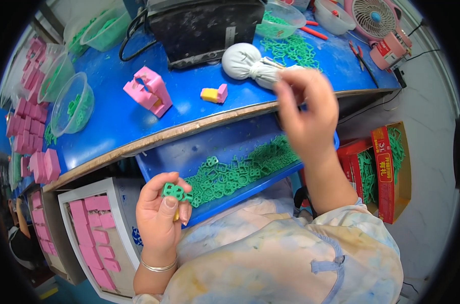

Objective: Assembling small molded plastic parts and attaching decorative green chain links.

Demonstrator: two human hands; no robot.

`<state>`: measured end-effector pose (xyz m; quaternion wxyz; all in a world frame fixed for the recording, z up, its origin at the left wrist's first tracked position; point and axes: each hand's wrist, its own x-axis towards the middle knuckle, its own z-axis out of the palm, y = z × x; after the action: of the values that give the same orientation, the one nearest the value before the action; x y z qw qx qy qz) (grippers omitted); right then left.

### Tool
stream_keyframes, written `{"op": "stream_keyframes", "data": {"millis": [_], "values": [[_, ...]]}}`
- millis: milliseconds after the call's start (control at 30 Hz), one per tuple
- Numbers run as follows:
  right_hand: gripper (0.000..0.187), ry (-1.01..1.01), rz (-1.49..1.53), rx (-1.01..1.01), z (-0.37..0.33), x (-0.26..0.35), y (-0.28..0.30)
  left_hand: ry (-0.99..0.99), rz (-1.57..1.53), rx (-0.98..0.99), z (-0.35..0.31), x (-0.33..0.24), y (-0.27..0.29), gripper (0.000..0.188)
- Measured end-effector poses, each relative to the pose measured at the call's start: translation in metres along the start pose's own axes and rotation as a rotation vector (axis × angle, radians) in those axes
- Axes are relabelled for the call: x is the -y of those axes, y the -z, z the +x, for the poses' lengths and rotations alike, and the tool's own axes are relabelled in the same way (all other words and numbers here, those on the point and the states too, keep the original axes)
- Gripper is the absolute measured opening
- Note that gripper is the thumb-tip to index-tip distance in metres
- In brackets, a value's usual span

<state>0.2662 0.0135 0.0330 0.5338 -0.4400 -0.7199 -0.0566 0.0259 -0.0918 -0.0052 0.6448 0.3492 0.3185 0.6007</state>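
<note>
My left hand (156, 218) is closed around a small green plastic piece (173, 191) with rounded openings, its thumb pressed on it. A bit of yellow shows under the fingers. The hand is beside the left end of a blue tray (174, 147) holding many green plastic pieces (230, 177). My right hand (311, 114) is raised over the tray's right side, slightly blurred, thumb and forefinger bent close together. Anything between them is too small to make out. Just beyond its fingertips lies a tied white cloth bundle (241, 61) on the blue table.
On the blue table (189, 109) are a pink block fixture (149, 91), a small pink-and-yellow block (214, 94), a black machine (204, 33), red-handled pliers (313, 33) and a pink fan (374, 17). Clear bowls (73, 104) and stacked pink blocks (28, 126) stand left; red boxes (384, 172) right.
</note>
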Motion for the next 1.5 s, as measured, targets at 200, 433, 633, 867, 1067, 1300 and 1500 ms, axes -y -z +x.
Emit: {"op": "stream_keyframes", "data": {"millis": [200, 433, 633, 867, 1067, 1300, 1500], "values": [[0.039, -0.059, -0.336, 0.303, 0.006, -0.040, 0.026, 0.015, 0.074, 0.007, 0.000, 0.004, 0.000, 0.036], [0.033, -0.030, -0.159, 0.353, -0.003, -0.025, 0.011, 0.058, 0.036, 0.002, 0.001, 0.004, -0.008, 0.035], [0.013, -0.032, -0.440, 0.296, 0.004, -0.063, 0.011, 0.089, -0.042, 0.043, 0.000, 0.005, -0.002, 0.033], [0.013, -0.063, -0.354, 0.410, 0.015, -0.062, 0.011, 0.158, -0.106, 0.070, 0.001, 0.004, -0.009, 0.035], [0.014, -0.212, -0.286, 0.532, 0.020, -0.056, 0.021, 0.161, -0.092, 0.075, 0.002, 0.007, -0.006, 0.035], [0.023, -0.265, -0.091, 0.452, 0.011, -0.044, 0.031, 0.174, -0.053, 0.080, 0.004, 0.007, -0.009, 0.043], [0.017, -0.298, -0.046, 0.333, 0.002, -0.048, 0.026, 0.195, -0.037, 0.086, 0.004, 0.010, -0.008, 0.046]]}}
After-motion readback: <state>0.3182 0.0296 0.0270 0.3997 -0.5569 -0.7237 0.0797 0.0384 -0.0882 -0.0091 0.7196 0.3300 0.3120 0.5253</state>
